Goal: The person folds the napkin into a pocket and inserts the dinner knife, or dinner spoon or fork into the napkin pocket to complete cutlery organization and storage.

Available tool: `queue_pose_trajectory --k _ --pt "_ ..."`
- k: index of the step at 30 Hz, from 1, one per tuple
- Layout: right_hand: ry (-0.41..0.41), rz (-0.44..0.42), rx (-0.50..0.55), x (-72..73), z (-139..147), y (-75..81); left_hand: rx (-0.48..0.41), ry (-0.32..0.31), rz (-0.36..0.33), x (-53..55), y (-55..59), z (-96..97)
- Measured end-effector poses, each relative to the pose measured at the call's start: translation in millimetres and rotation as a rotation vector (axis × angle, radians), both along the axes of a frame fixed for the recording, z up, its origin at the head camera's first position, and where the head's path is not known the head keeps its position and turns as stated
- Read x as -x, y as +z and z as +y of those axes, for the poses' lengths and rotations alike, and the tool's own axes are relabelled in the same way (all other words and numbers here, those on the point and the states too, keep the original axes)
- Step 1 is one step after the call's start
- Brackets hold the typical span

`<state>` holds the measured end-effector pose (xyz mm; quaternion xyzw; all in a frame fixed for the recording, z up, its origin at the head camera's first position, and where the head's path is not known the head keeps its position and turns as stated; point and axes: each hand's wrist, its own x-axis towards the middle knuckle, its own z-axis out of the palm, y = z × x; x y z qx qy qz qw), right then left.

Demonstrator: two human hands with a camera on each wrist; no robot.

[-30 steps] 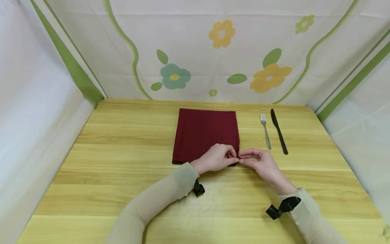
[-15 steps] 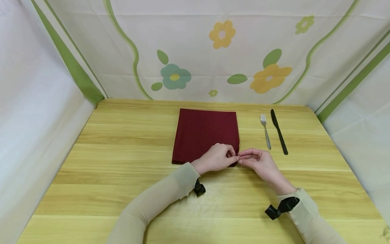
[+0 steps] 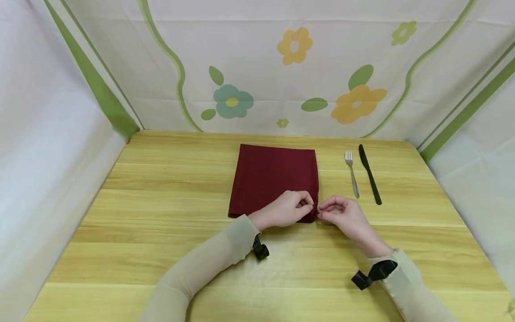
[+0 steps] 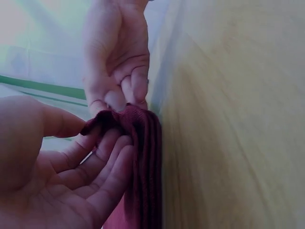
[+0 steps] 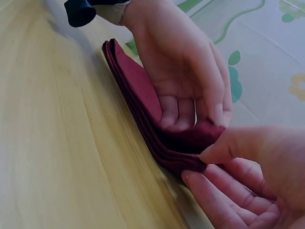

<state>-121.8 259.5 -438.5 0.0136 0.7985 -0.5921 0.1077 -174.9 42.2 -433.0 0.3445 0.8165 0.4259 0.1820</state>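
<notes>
A dark red cloth napkin (image 3: 273, 172), folded square in several layers, lies on the wooden table. At its near right corner my left hand (image 3: 283, 209) pinches the top layer between thumb and fingers, lifting it into a small raised flap, as the left wrist view shows. My right hand (image 3: 347, 217) holds the lower layers (image 5: 174, 160) of that same corner, its thumb on the edge and fingers beneath. A dark gap shows between the raised flap and the layers under it in the right wrist view. Both hands' fingertips are close together.
To the right of the napkin lie a silver fork (image 3: 352, 174) and a black knife (image 3: 370, 174), side by side. White curtains (image 3: 257, 67) with printed flowers and green bands stand behind and beside the wooden table (image 3: 169, 179).
The fingertips of both hands, touching before, have drawn slightly apart at the corner. My left hand now holds the top layer away from the right hand's fingers. The cutlery has stayed put.
</notes>
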Motion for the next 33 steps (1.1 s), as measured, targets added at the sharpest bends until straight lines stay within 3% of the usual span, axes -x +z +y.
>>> queue_pose_trajectory --k 4,8,21,27,33 --pt "-0.001 0.011 -0.033 -2.6 7.2 -1.3 -0.042 -0.001 -0.015 0.9 7.4 -5.8" --pt "-0.001 0.011 -0.037 -5.2 13.7 -2.9 -0.077 0.018 -0.004 8.4 17.3 -18.0" --pt "0.015 -0.072 0.005 -8.0 21.8 -3.1 -0.103 0.266 -0.021 57.1 35.5 -82.0" --pt "0.019 -0.105 0.052 -9.1 20.2 -1.0 -0.096 0.339 -0.027 78.0 42.7 -104.5" --pt "0.023 -0.114 0.000 -10.3 18.7 0.1 -0.073 0.407 -0.088 97.3 44.4 -119.7"
